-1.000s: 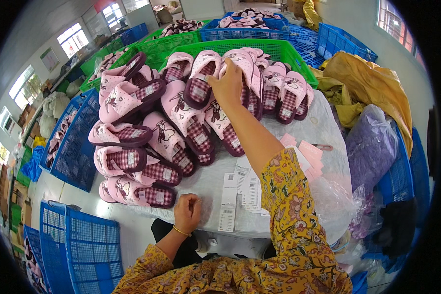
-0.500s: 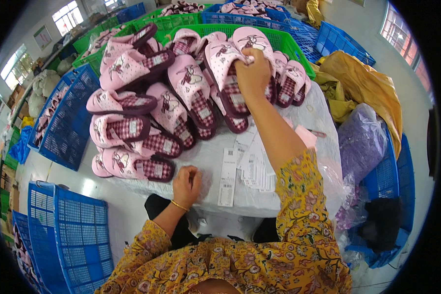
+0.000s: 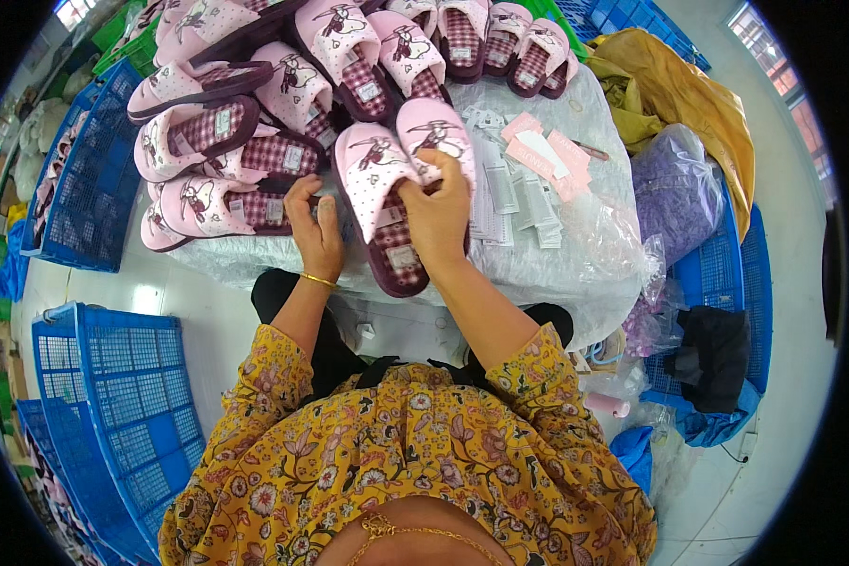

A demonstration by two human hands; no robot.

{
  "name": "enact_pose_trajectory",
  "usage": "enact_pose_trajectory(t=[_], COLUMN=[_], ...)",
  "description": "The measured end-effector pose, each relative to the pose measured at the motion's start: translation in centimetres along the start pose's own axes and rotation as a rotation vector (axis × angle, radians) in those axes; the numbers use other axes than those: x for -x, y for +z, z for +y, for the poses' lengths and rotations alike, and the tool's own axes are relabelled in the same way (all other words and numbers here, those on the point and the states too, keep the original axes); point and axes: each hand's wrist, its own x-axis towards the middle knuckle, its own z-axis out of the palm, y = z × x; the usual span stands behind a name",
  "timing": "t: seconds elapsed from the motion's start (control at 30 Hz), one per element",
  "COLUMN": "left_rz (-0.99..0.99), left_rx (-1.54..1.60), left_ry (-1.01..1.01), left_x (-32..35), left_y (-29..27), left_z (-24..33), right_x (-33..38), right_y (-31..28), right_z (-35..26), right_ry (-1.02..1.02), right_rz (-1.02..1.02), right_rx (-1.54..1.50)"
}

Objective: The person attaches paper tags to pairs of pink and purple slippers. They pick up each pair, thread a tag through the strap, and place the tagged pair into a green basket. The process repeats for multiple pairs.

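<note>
My right hand (image 3: 434,212) grips a pair of pink slippers (image 3: 373,179) by their inner edges, over the near part of the table. Their uppers carry a dark animal drawing, and the insoles are maroon checked with a pale label. Just left of the pair, my left hand (image 3: 315,226) is open and holds nothing, its thumb apart from slightly bent fingers. Its fingertips come close to the stacked slippers (image 3: 203,203) at the table's left. More matching slippers (image 3: 406,52) lie across the far side.
White paper tags (image 3: 528,203) and pink cards (image 3: 547,156) lie on the plastic-covered table (image 3: 575,264), right of my hands. Blue crates (image 3: 146,396) stand at the left. Yellow cloth (image 3: 693,113) and a purple bag (image 3: 679,189) sit on the right.
My right hand has drawn the slipper pair from the far heap toward me. My left hand has risen to the pair's left side and its fingers have opened. The view has tilted downward.
</note>
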Motion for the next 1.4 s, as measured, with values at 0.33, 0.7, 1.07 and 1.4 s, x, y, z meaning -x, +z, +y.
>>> enact_pose_trajectory(t=[0.33, 0.7, 1.07, 1.4], left_rz=[0.019, 0.029, -0.027, -0.018], left_rx=[0.028, 0.05, 0.029, 0.01], left_ry=[-0.054, -0.077, -0.076, -0.121], left_x=[-0.2, 0.0, -0.1, 0.2], left_y=[-0.2, 0.3, 0.2, -0.2], left_z=[0.7, 0.6, 0.5, 0.1], right_x=[1.5, 2.8, -10.2, -16.8], right_y=[-5.8, -12.7, -17.0, -17.0], right_z=[1.1, -11.3, 7.0, 10.9], right_ry=[0.162, -0.22, -0.279, -0.038], right_rz=[-0.252, -1.422, -0.025, -0.368], right_rx=[-0.194, -1.003, 0.521, 1.108])
